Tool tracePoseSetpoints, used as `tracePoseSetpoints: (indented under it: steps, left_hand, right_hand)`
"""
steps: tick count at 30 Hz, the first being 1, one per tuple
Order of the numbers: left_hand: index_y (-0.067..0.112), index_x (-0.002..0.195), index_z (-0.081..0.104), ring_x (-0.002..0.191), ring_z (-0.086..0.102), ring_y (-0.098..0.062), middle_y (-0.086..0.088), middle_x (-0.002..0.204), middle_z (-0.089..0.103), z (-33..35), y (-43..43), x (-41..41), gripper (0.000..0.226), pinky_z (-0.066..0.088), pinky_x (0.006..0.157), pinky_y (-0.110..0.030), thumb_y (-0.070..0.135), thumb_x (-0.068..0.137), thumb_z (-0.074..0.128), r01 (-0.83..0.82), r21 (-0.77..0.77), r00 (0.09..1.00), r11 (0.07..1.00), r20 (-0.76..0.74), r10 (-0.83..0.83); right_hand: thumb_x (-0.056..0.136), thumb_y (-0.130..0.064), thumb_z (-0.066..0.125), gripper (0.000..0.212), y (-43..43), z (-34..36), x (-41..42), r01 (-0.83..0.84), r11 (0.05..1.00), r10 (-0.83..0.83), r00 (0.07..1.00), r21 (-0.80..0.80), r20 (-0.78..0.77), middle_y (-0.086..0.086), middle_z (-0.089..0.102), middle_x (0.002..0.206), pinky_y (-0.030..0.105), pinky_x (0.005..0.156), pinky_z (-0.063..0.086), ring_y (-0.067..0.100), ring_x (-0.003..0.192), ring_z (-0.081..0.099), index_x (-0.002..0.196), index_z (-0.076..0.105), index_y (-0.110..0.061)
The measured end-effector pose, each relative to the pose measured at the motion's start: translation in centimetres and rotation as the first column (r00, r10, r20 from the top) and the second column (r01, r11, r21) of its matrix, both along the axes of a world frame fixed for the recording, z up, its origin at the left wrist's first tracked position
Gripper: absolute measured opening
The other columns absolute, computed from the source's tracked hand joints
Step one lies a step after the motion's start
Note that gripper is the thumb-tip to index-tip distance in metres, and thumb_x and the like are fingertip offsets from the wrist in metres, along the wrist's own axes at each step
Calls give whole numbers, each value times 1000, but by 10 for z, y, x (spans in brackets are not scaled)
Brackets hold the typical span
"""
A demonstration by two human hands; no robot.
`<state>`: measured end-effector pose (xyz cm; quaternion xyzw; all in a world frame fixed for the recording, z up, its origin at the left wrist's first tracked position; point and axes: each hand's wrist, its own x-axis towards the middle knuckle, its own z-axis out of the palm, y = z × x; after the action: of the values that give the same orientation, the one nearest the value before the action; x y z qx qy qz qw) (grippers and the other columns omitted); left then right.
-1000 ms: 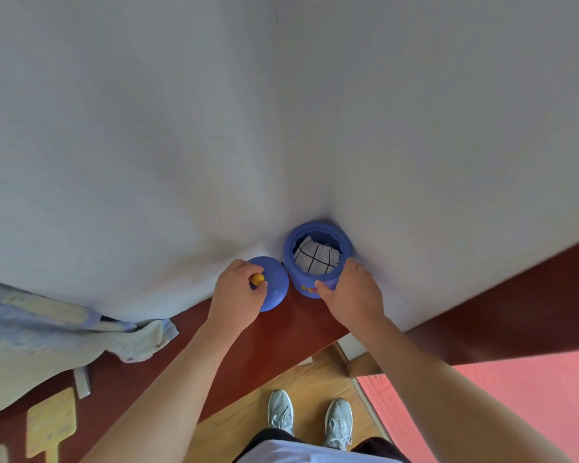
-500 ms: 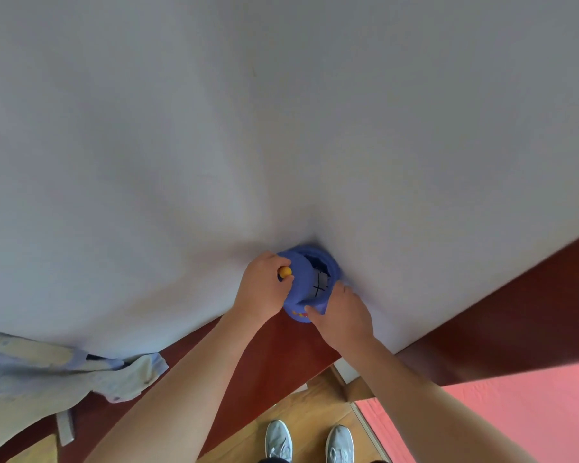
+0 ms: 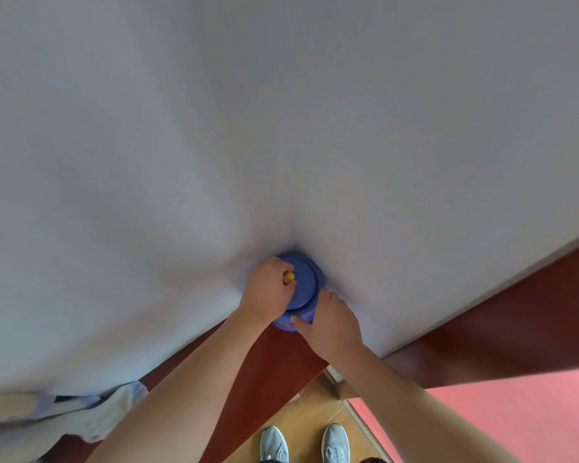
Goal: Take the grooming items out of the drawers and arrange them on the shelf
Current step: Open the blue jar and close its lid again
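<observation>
- We see the left hand [image 3: 268, 292] with curled fingers pinching the orange knob [image 3: 289, 277] of the blue lid [image 3: 303, 282].
- The right hand [image 3: 331, 324] wraps its fingers round the side of the blue jar [image 3: 286, 324].
- The jar stands between both hands on a red-brown surface [image 3: 264, 362], against the white wall [image 3: 281, 128], with the lid over its mouth.

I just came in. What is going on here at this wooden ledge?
A person stands at a reddish wooden surface by a white wall. The left hand pinches the orange knob of a blue lid, which sits on a blue jar. The right hand holds the jar's side. A pale cloth lies to the left.
</observation>
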<state>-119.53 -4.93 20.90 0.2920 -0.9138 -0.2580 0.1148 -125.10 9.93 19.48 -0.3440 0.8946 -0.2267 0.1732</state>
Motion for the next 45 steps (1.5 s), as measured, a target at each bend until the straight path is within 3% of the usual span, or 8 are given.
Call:
tracePoseSetpoints:
  steps: [17, 37, 42, 45]
  left_hand:
    - [2, 83, 70, 77, 59, -26, -10, 87, 64, -5, 0, -1, 7, 50, 72, -42, 8, 81, 64, 44, 10, 999, 999, -17, -43]
    - [2, 80, 67, 74, 56, -24, -9, 84, 62, 2, 4, 2, 8, 49, 70, -43, 8, 81, 61, 34, 31, 999, 999, 17, -35]
    - [3, 88, 68, 79, 57, -24, -9, 89, 62, 3, 4, 6, 12, 50, 73, -42, 12, 84, 61, 15, 34, 1000, 999, 12, -15]
    - [5, 107, 71, 93, 61, -26, -10, 103, 65, 4, 3, 9, 23, 50, 81, -36, 17, 91, 60, -11, 42, 1000, 999, -3, 11]
  right_hand:
    - [81, -53, 68, 57, 0, 0, 0, 36, 999, -35, 999, -25, 23, 3, 58, 109, 30, 79, 48, 19, 98, 57, 119, 49, -14]
    - [81, -52, 69, 55, 0, -2, -1, 26, 999, -25, 999, -31, 30, 2, 58, 109, 27, 78, 48, 18, 97, 57, 118, 50, -16]
    - [81, -53, 68, 56, 0, -2, -1, 20, 1000, -19, 1000, -24, 21, 3, 58, 110, 29, 79, 49, 18, 98, 57, 119, 50, -16]
    - [80, -54, 68, 57, -1, -2, -1, 20, 1000, -20, 1000, -17, 16, 3, 58, 109, 29, 79, 50, 18, 98, 58, 118, 50, -15]
